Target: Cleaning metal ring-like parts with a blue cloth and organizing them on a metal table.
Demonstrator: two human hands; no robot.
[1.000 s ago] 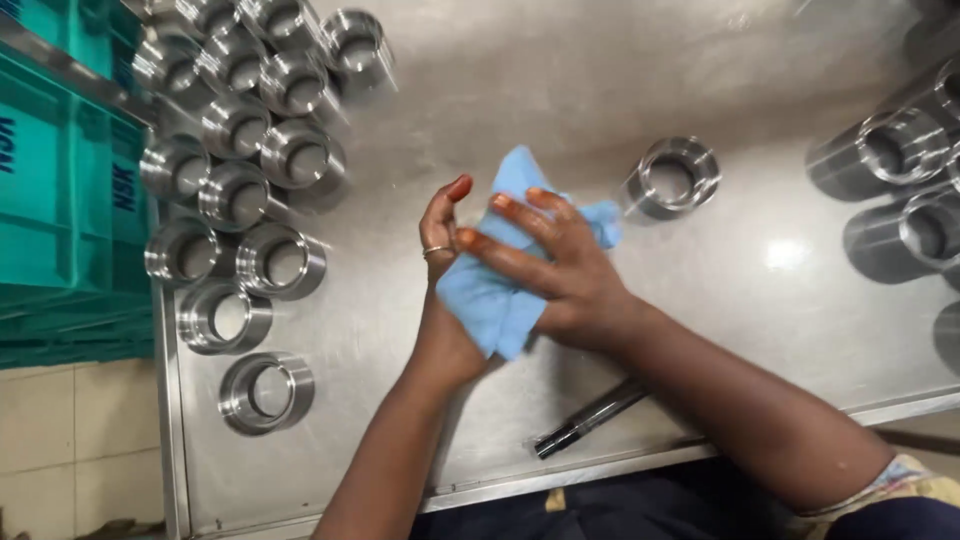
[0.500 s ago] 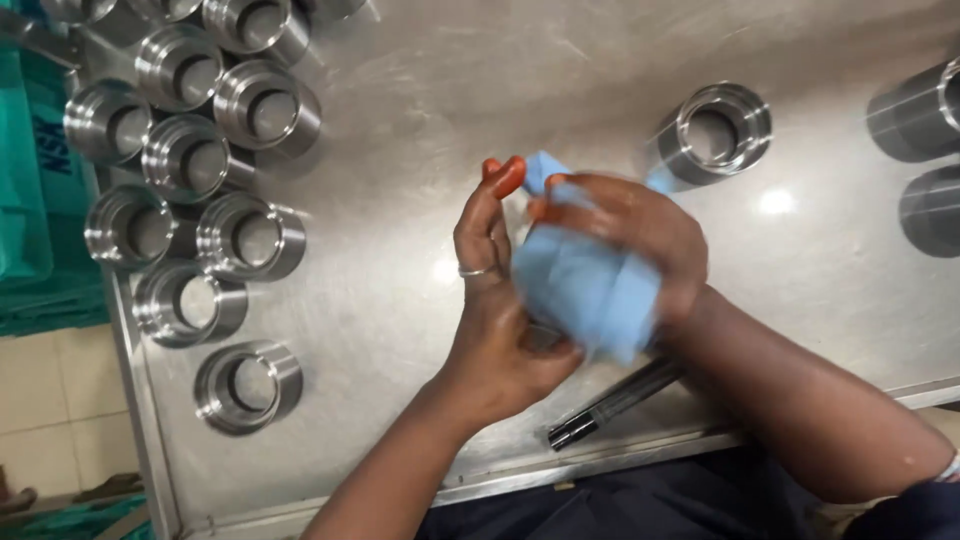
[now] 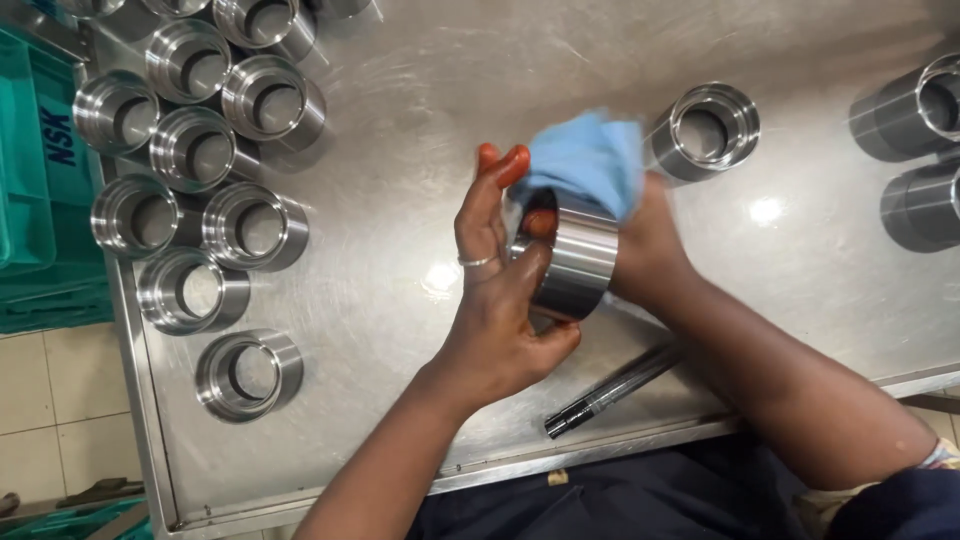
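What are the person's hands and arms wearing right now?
Bare forearms, no gloves. The left hand wears a thin silver ring, and its fingertips look orange-red. The right hand shows no jewellery; a dark sleeve begins near that elbow.

Steel rings (image 3: 200, 150) cluster beside a green crate (image 3: 40, 200); a dark, perhaps metal, rod (image 3: 615, 390) lies near the table (image 3: 400, 80) edge.

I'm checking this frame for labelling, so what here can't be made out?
Head view only:
- Right hand: mostly hidden behind the blue cloth and the steel ring; its grip is unclear.
- Cloth: motion-blurred.
- Ring's bore: covered by the cloth and the left hand.
- Cylinders: cut off by the right edge.
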